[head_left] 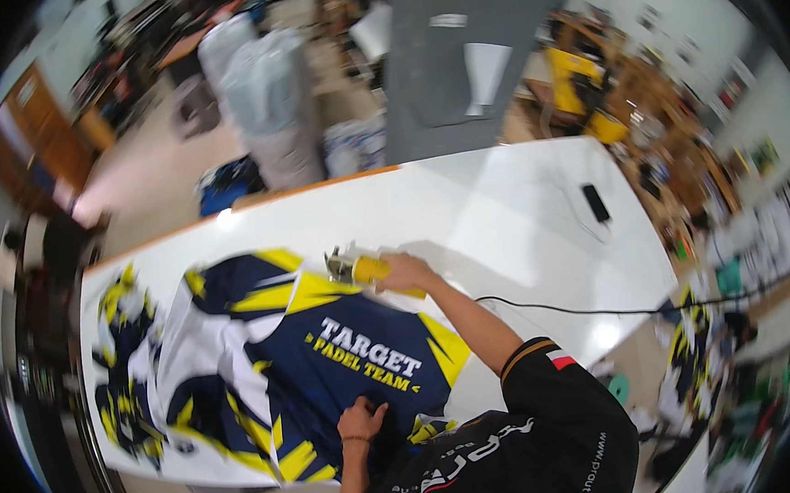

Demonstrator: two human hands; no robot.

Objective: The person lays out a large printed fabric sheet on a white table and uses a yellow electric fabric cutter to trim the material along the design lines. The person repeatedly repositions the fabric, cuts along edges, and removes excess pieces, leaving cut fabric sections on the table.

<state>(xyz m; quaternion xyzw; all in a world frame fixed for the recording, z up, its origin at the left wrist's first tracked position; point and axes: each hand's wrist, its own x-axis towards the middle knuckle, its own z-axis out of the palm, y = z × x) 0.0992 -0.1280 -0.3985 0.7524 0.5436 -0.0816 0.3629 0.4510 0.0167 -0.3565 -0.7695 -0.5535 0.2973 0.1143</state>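
Note:
My right hand (404, 271) is wrapped round the yellow body of an electric fabric cutter (369, 268). The cutter's metal head is at the far edge of a navy, yellow and white printed fabric panel (294, 368), which lies on the white table. Whether the blade touches the cloth is too blurred to tell. Down at the near part of that panel, my left hand (363, 420) rests on the navy cloth with its fingers apart, holding nothing. A white and navy printed piece (205, 351) lies alongside to the left.
Crumpled printed scraps (129, 375) lie at the table's left end. A black cord (583, 311) runs rightward from near my right forearm. A black phone (596, 203) with a thin cable lies on the right part of the white table (501, 193). Wrapped rolls (265, 91) stand beyond the far edge.

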